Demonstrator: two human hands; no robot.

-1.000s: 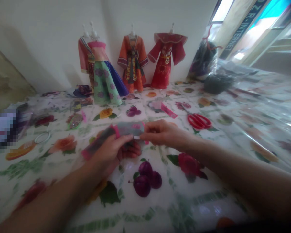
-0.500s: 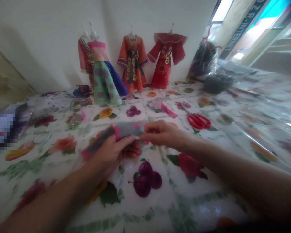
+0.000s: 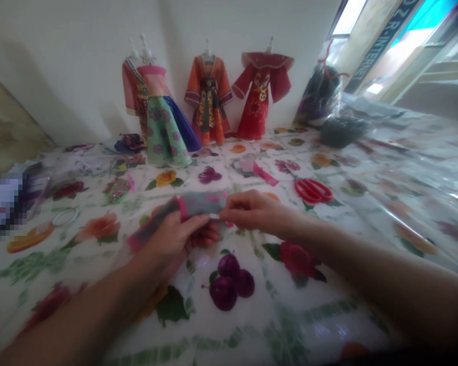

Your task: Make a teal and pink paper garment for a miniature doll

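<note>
A small piece of sheer grey-blue fabric with pink trim [image 3: 199, 203] is held above the table, looking like part of a doll's garment. My left hand [image 3: 187, 229] grips its near edge between thumb and curled fingers. My right hand [image 3: 248, 208] pinches the fabric's right end, fingertips pressed together. A narrow white strip [image 3: 214, 216] shows between the two sets of fingertips; what it is I cannot make out. One end of the fabric, grey with a pink border [image 3: 139, 241], hangs out to the left behind my left hand.
Red-handled scissors [image 3: 312, 190] lie right of my hands, near a pink-and-grey fabric scrap [image 3: 265, 173]. Doll dresses stand along the wall: a green floral one [image 3: 164, 127], an orange one [image 3: 209, 101] and a red one [image 3: 257, 112]. Plastic-wrapped bundles [image 3: 320, 96] sit back right. A clear ring [image 3: 64, 217] lies left.
My hands keep the same hold on the fabric. The left thumb has shifted very slightly left, and a little more of the white strip shows.
</note>
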